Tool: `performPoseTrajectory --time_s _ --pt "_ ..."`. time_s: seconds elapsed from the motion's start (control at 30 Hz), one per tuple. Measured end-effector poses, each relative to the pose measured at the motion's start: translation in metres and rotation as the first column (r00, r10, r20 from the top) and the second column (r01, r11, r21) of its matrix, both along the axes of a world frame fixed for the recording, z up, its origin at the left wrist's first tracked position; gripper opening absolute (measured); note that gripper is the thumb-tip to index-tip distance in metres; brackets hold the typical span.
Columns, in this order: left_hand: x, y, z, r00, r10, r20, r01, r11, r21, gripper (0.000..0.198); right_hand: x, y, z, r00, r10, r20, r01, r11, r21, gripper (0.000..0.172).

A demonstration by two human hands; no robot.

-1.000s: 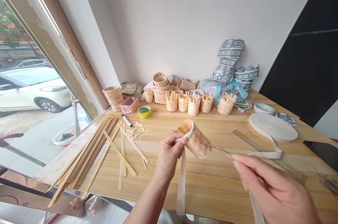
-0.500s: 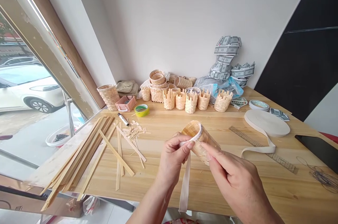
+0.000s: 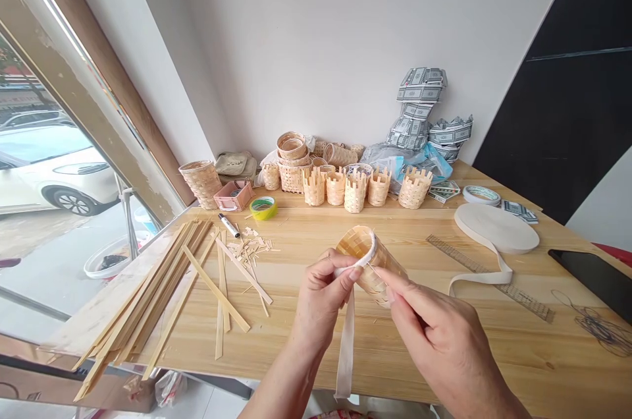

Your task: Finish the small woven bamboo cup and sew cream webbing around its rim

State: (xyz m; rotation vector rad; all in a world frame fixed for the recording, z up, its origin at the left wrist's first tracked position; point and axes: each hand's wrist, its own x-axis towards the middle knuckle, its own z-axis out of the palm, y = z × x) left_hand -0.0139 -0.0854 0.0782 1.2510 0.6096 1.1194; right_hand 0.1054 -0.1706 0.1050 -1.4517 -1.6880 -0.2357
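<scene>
A small woven wood-strip basket (image 3: 388, 259) lies tilted above the table, its mouth toward my left hand (image 3: 316, 294). The thumb and fingers of that hand pinch the rim, where white fabric tape (image 3: 345, 356) is folded over the edge. A loose end of the tape hangs below the hand. My right hand (image 3: 437, 327) is closed at the basket's near side, its index finger reaching toward the rim. Between its fingertips and the tape shows a thin needle (image 3: 371, 267); most of it is hidden.
Behind stand several unfinished woven baskets (image 3: 355, 192). Wood strips (image 3: 158, 294), scraps (image 3: 251, 248), a marker (image 3: 229, 226) and green tape (image 3: 263, 208) lie left. To the right are a tape roll (image 3: 496, 228), a clear ruler (image 3: 494, 280), a phone (image 3: 592, 277) and dark thread (image 3: 602, 333).
The camera view has shifted slightly, so the table things sit a little further left. Both hands keep nearly the same pose at the basket rim.
</scene>
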Motion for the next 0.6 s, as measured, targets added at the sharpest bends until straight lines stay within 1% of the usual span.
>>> performPoseTrajectory --time_s 0.1,0.17,0.2,0.27,0.37,0.43,0.47,0.53,0.6 --pt "0.000 0.001 0.002 0.996 0.063 -0.063 -0.055 0.991 0.124 0.015 0.000 -0.001 0.000 1.000 0.005 -0.020 -0.005 1.000 -0.014 0.032" --pt "0.000 0.001 0.004 0.987 0.123 -0.104 -0.093 0.962 0.258 0.012 0.000 -0.002 0.000 0.999 0.006 -0.031 -0.007 1.000 -0.026 0.032" --pt "-0.001 0.001 0.005 0.980 0.156 -0.125 -0.107 0.937 0.334 0.011 0.000 -0.002 0.000 0.999 0.002 -0.037 -0.003 0.999 -0.033 0.032" --pt "-0.002 0.000 0.006 0.958 0.233 -0.165 -0.125 0.862 0.491 0.011 0.002 -0.002 -0.001 0.999 -0.010 -0.046 0.008 0.999 -0.044 0.031" --pt "-0.003 -0.001 0.002 0.904 0.370 -0.214 -0.125 0.708 0.695 0.014 0.006 -0.001 -0.005 0.997 -0.040 -0.066 0.035 0.996 -0.080 0.028" --pt "-0.004 0.000 -0.003 0.853 0.463 -0.242 -0.103 0.602 0.792 0.016 0.008 -0.001 -0.009 0.994 -0.062 -0.086 0.050 0.989 -0.139 0.023" --pt "-0.005 0.000 -0.005 0.829 0.498 -0.254 -0.085 0.561 0.823 0.016 0.009 -0.002 -0.011 0.992 -0.074 -0.102 0.055 0.983 -0.173 0.021" --pt "-0.005 0.000 -0.007 0.800 0.535 -0.271 -0.049 0.509 0.860 0.016 0.010 -0.003 -0.015 0.986 -0.096 -0.137 0.062 0.971 -0.232 0.021" --pt "-0.006 -0.002 -0.007 0.794 0.541 -0.278 -0.029 0.490 0.871 0.015 0.010 -0.004 -0.017 0.981 -0.106 -0.164 0.061 0.964 -0.259 0.023"
